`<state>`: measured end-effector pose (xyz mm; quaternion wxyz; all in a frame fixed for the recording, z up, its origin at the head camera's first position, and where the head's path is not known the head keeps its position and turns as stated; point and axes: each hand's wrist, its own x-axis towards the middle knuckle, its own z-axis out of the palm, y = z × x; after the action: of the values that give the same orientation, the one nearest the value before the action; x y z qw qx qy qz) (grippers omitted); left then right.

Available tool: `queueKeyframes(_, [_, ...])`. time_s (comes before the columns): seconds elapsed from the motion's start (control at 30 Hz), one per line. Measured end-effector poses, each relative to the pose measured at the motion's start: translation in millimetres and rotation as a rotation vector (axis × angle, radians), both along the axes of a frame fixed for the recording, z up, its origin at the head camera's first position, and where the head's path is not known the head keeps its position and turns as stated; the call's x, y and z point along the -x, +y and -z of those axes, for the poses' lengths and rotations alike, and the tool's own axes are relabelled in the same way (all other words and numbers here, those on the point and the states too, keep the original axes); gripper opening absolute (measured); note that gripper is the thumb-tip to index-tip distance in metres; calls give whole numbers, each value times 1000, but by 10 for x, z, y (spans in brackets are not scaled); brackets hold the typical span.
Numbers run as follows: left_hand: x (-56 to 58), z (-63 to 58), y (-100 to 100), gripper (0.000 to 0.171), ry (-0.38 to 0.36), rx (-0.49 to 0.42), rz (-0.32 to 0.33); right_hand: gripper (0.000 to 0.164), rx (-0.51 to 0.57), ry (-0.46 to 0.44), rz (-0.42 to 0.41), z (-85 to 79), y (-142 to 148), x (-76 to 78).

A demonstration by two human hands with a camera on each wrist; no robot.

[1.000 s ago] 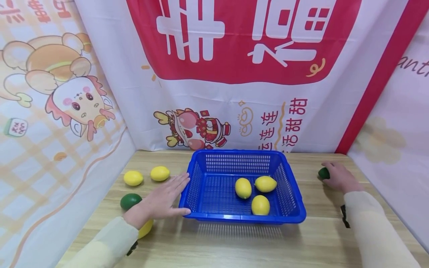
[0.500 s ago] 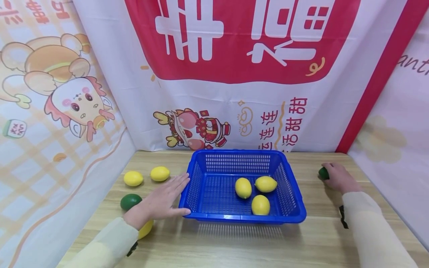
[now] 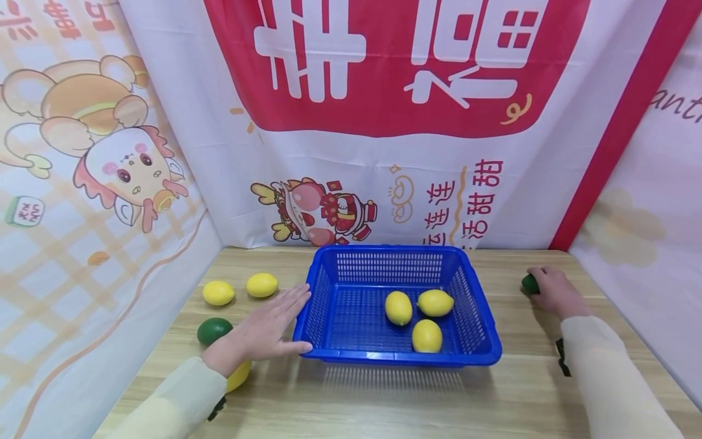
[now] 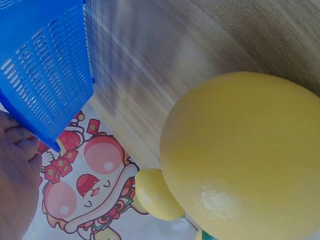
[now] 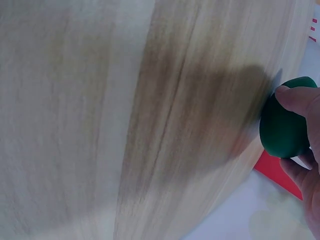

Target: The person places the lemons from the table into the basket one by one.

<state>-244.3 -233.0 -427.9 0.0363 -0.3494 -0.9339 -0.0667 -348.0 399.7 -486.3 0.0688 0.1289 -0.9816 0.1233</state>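
My left hand (image 3: 269, 326) rests on the left rim of a blue plastic basket (image 3: 373, 355), fingers straight. Inside the basket lie three yellow lemons, one of them the front lemon (image 3: 426, 336). Over at the right of the table, my right hand (image 3: 556, 292) grips a dark green fruit (image 3: 530, 284), perhaps a lime or avocado. The right wrist view shows the thumb and fingers curled round this green fruit (image 5: 284, 125) at the tabletop. Close to the left wrist camera is a large yellow lemon (image 4: 245, 155), and the basket's slotted side (image 4: 47, 75) appears beyond it.
Left of the basket lie two lemons, the outer lemon (image 3: 218, 292) and the inner lemon (image 3: 262, 285). A green fruit (image 3: 214, 331) and a partly hidden lemon (image 3: 238, 377) are by my left forearm. Printed cloth walls (image 3: 378, 158) border the wooden table (image 3: 395, 408).
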Motion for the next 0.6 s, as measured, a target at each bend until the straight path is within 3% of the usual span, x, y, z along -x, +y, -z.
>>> queueKeyframes(0.2, [0,-4,6,94,6,-19,7,56,3,87,-16,2,-21,-20])
queueKeyframes(0.6, [9,-11,10,95,-35,2,-19,55,16,396,-104,-22,-25,-32])
